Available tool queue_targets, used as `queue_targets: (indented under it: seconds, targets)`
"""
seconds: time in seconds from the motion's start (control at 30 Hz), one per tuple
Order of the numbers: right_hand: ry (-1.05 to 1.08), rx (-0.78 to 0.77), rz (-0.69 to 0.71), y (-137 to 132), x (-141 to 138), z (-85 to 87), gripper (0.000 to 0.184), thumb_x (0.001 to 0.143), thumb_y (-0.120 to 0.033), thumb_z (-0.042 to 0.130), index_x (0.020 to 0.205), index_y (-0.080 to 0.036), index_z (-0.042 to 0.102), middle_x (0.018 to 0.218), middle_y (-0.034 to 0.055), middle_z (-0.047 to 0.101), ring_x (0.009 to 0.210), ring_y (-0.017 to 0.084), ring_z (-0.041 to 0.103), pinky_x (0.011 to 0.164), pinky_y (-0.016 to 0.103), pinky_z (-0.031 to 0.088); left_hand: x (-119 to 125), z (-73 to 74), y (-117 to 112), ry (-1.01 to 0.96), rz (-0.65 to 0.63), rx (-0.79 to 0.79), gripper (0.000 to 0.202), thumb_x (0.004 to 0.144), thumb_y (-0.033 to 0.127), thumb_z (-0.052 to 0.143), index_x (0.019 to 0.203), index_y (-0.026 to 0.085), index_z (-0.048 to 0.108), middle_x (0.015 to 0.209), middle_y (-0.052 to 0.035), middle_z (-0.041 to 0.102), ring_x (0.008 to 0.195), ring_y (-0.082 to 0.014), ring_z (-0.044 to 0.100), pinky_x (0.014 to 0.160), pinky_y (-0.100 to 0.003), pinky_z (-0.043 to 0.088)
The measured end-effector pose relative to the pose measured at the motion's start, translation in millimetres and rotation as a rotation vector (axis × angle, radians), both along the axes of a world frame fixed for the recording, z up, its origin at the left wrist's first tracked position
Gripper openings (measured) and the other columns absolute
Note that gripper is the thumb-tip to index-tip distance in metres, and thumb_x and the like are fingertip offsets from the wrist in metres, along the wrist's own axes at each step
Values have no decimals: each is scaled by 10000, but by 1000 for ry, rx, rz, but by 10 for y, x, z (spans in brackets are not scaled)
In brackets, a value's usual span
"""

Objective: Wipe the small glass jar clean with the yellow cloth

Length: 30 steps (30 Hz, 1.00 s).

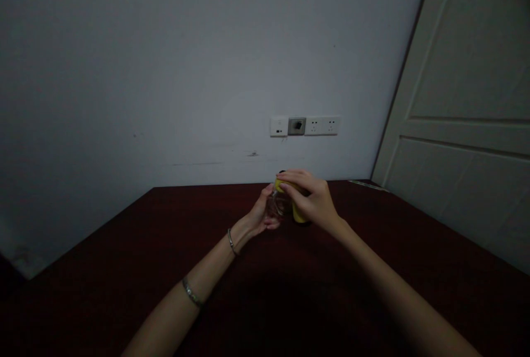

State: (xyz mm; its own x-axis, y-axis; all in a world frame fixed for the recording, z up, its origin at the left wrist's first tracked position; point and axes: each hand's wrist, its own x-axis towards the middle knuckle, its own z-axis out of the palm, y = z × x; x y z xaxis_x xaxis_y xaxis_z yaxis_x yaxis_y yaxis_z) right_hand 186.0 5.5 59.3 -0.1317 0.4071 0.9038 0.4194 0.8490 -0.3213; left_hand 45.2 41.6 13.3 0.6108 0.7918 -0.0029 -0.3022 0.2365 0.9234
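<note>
Yellow object (pixel 298 214) is resting in the right hand (pixel 313 194), the nearer one, whose grip is pinching it over the desk (pixel 165 235); its partly covered long axis is seemingly slanting down rightward. The left hand (pixel 259 216) is holding a clear container (pixel 282 205) just left of it; whether the two are touching, I cannot tell.

Dark reddish-brown, flat tabletop (pixel 178 216)

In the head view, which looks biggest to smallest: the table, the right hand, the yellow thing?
1. Table
2. Right hand
3. Yellow thing, going by what shows; the hand covers some.
</note>
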Motion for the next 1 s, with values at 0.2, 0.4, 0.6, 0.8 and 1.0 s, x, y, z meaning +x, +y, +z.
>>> queue_targets:
  seconds: [0.2, 0.4, 0.6, 0.8, 1.0]
  targets:
    - [131, -220, 14, -38, 103, 22, 168, 778, -245, 611, 905, -213, 717, 930, 51, 725, 877, 199, 671, 825, 358, 535, 19, -28, -10, -32, 7, 54, 592, 736, 705, 352, 610, 147, 506, 411, 46, 405, 257, -14, 181, 255, -162, 163]
    - [226, -278, 17, -83, 92, 13, 175, 769, -282, 628, 902, -215, 720, 928, 48, 729, 870, 209, 681, 826, 369, 543, 8, 17, -52, -152, -6, 29, 732, 684, 771, 306, 717, 101, 600, 441, 10, 463, 260, -11, 173, 263, -173, 150]
    - [227, -92, 57, -134, 28, -76, 140, 791, -205, 604, 883, -210, 710, 973, 61, 712, 942, 203, 654, 899, 395, 504, -68, 61, -28, -210, -142, -13, 947, 612, 858, 178, 782, 42, 628, 478, -52, 516, 273, -18, 215, 264, -171, 107]
    - [84, 160, 30, -194, 3, -204, 201, 773, -113, 610, 935, -212, 677, 1015, 77, 685, 967, 215, 629, 880, 442, 496, -88, 64, -35, -403, -207, -147, 814, 622, 834, 298, 780, 92, 593, 485, -28, 508, 322, -47, 303, 262, -141, 135]
    - [-51, 328, -34, -233, 21, -324, 346, 773, -57, 592, 1075, -224, 618, 1073, 97, 649, 992, 228, 605, 858, 468, 498, -75, 53, -58, -407, -143, -169, 778, 619, 823, 349, 725, 87, 577, 506, -48, 538, 330, -52, 354, 258, -132, 160]
